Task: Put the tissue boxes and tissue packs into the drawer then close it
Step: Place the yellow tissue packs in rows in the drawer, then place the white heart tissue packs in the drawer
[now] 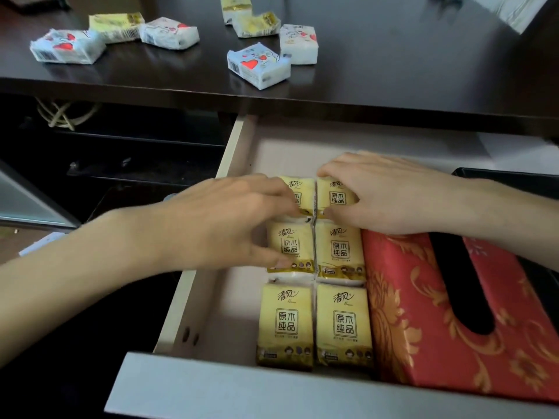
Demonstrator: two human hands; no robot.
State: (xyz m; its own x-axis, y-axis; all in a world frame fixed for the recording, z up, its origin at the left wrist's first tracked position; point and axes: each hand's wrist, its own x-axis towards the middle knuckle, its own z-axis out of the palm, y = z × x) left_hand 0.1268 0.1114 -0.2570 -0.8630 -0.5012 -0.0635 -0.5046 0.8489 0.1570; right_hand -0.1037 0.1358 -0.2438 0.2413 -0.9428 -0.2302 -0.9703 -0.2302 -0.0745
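Left hand (230, 216) and right hand (390, 195) each pinch 1 yellow plastic-wrapped tissue pack (334, 196) at 12 o'clock; best squared flush.

Left hand (230, 219) and right hand (390, 195) reaching forward, palms down, fingers curled

Open drawer (233, 152): six tissue packs (343, 323) in two columns, tissue box (423, 313) touching their right. Behind, on surface (393, 71): loose packs (258, 65) scattered.
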